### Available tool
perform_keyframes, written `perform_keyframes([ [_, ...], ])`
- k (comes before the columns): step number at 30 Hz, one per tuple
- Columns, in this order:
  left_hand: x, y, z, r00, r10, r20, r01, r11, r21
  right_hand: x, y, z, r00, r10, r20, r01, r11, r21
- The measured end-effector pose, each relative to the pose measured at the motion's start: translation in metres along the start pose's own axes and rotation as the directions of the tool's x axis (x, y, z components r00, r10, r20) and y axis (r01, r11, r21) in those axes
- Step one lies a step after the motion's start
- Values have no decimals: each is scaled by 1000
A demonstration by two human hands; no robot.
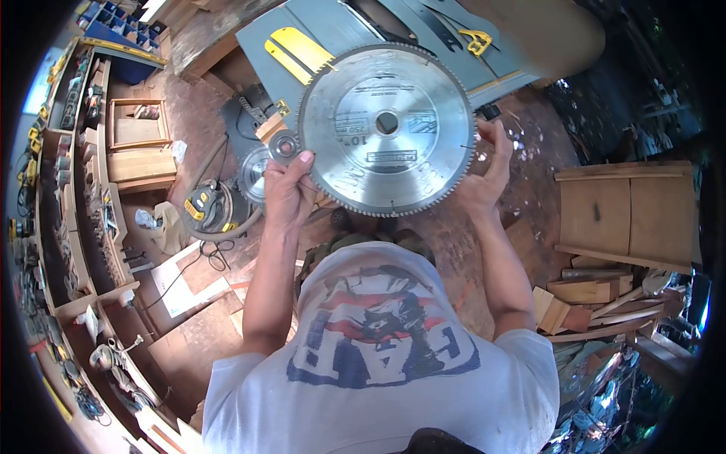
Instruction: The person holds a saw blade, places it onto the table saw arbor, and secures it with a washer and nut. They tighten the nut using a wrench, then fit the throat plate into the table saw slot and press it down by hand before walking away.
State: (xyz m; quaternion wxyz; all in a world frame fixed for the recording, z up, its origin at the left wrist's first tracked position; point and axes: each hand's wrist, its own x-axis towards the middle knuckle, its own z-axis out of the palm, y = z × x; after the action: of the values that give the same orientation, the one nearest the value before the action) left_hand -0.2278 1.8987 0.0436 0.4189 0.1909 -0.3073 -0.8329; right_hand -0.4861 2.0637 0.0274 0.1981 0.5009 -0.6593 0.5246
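Note:
A large toothed circular saw blade point(344, 181), marked 10" and 250 mm, is held up in front of my chest with its printed face toward me. My left hand point(290, 189) is closed, its thumb up, at the blade's lower left edge. A small round metal flange point(284, 145) with a centre hole shows right above those fingers, overlapping the blade's rim. At the right edge, my right hand point(486, 178) grips the blade, fingers bent round its toothed rim and partly hidden behind it. Beyond the blade lies a grey table saw top point(261, 38) bearing a yellow slotted insert plate point(299, 53).
A black-and-yellow shop vacuum point(215, 208) with a hose stands on the floor at left. Tool-filled shelves point(83, 181) line the left side. Wood offcuts point(582, 291) and a wooden cabinet point(628, 216) are at right. A yellow-handled tool point(476, 43) lies on the saw top.

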Motion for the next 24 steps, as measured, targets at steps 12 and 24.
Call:
perform_keyframes([
  [12, 13, 11, -20, 1000, -8, -19, 7, 998, -59, 8, -13, 20, 987, 98, 131, -116, 983, 140],
  [24, 14, 16, -24, 995, -34, -93, 25, 995, -99, 13, -13, 23, 625, 592, 509, -752, 282, 595],
])
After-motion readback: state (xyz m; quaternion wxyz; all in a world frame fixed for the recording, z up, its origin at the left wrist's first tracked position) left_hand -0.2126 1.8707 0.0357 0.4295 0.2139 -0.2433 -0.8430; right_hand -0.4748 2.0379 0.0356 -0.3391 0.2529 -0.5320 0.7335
